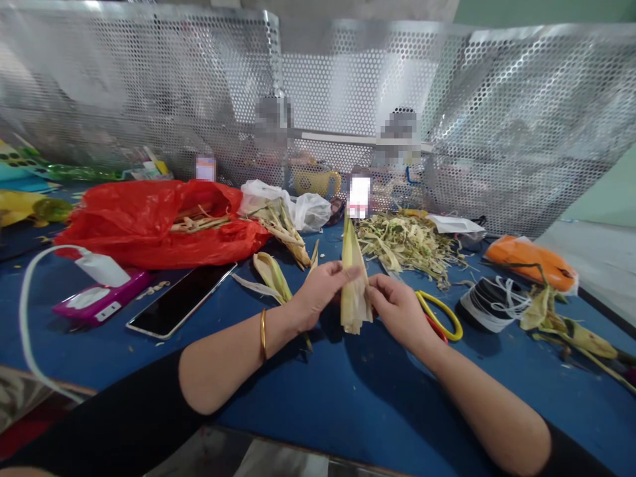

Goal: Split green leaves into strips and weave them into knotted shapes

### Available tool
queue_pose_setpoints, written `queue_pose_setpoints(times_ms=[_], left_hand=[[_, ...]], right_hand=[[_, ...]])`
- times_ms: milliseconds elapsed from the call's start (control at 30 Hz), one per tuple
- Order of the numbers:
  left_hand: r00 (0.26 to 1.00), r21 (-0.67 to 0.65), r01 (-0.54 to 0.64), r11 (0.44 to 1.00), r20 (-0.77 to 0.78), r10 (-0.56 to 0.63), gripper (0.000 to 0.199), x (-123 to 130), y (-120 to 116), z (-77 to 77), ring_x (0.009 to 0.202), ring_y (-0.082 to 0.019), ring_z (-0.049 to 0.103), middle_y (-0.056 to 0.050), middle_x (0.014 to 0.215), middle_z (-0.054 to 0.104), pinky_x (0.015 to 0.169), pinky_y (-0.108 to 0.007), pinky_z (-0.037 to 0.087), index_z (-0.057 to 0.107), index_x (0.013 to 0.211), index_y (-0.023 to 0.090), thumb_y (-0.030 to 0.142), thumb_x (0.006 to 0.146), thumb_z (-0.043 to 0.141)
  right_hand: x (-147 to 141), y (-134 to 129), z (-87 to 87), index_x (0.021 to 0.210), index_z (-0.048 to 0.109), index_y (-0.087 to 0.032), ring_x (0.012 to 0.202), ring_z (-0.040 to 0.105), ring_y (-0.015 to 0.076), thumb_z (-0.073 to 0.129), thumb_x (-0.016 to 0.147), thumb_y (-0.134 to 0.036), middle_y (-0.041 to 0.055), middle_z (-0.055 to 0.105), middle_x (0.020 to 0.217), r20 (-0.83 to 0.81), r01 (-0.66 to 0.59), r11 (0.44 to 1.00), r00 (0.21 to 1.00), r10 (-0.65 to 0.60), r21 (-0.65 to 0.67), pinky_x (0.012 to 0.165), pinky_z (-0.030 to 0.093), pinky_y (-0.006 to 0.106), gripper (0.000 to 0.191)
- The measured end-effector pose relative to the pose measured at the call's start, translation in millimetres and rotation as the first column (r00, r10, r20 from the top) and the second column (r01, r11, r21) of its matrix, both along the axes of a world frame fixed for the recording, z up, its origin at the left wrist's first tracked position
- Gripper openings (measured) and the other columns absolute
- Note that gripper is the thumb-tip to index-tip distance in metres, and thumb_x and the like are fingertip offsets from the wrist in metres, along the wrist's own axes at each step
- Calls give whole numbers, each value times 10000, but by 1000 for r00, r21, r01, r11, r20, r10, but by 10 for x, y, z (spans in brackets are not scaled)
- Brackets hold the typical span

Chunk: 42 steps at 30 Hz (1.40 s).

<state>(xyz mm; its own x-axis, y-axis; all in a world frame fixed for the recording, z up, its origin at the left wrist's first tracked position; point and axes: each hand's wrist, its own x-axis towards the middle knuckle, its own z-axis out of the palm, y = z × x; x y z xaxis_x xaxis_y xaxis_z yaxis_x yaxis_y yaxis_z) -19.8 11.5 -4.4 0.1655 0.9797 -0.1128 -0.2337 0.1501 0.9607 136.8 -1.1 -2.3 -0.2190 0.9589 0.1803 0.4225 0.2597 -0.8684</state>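
Note:
A dried corn husk [352, 301] stands upright over the blue table, pale yellow and spread out, held between my two hands. My left hand [322, 291] pinches its left side, thumb across the front. The fingers of my right hand [397, 305] are closed on the husk's right edge. More husk leaves [272, 275] lie just beyond my left hand, partly hidden by it. Close to my right hand are scissors with yellow and red handles [454, 324], their blades mostly hidden. A heap of shredded husk [415, 245] lies behind my right hand.
A red plastic bag [134, 218] with husk strips lies back left. Before it are a phone [181, 301] and a purple power strip [102, 298] with a white charger. On the right are a black-and-white shoe-like item [491, 305] and an orange packet [531, 262]. A perforated metal screen [348, 79] stands behind.

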Motion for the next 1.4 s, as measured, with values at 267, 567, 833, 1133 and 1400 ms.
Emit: queue_pose_setpoints(times_ms=[267, 567, 833, 1133, 1400], left_hand=[[994, 116, -37, 993, -101, 49, 187, 12, 16, -20, 593, -117, 582, -10, 718, 668, 527, -210, 460, 667, 889, 137, 213, 719, 651], [928, 125, -314, 941, -167, 332, 197, -60, 63, 57, 490, -77, 529, -2, 732, 657, 405, -171, 360, 669, 921, 153, 177, 760, 559], [991, 9, -108, 994, -73, 108, 158, -56, 46, 83, 546, -99, 571, -13, 693, 656, 520, -208, 436, 662, 826, 143, 239, 701, 668], [998, 3, -41, 999, 47, 41, 261, -33, 37, 24, 663, -150, 620, -49, 776, 677, 652, -273, 499, 638, 843, 138, 358, 719, 703], [861, 316, 142, 938, -507, 41, 180, -90, -17, 88, 520, -108, 443, 48, 557, 494, 513, -217, 318, 530, 665, 190, 299, 807, 550]], right_hand=[[86, 80, -10, 679, 524, -215, 511, 489, 147, 441, 833, -301, -31, 499, 518, 0, 223, 972, 975, -223, 74, 494, 359, 251, 194], [174, 143, 38, 665, 518, -214, 538, 483, 143, 434, 826, -286, -23, 526, 553, 49, 313, 937, 945, -324, 157, 511, 334, 252, 196], [211, 187, 52, 672, 549, -197, 569, 445, 139, 450, 810, -308, -20, 507, 583, 1, 316, 933, 947, -321, 170, 526, 329, 245, 203], [-25, -74, 43, 805, 578, -212, 544, 486, 130, 465, 863, -321, -28, 551, 619, 42, -118, 992, 992, 116, 51, 521, 369, 231, 167], [174, 72, 146, 1150, 516, -206, 687, 604, 160, 620, 799, -379, 65, 625, 970, -16, 266, 901, 960, -278, 343, 647, 471, 296, 405]])
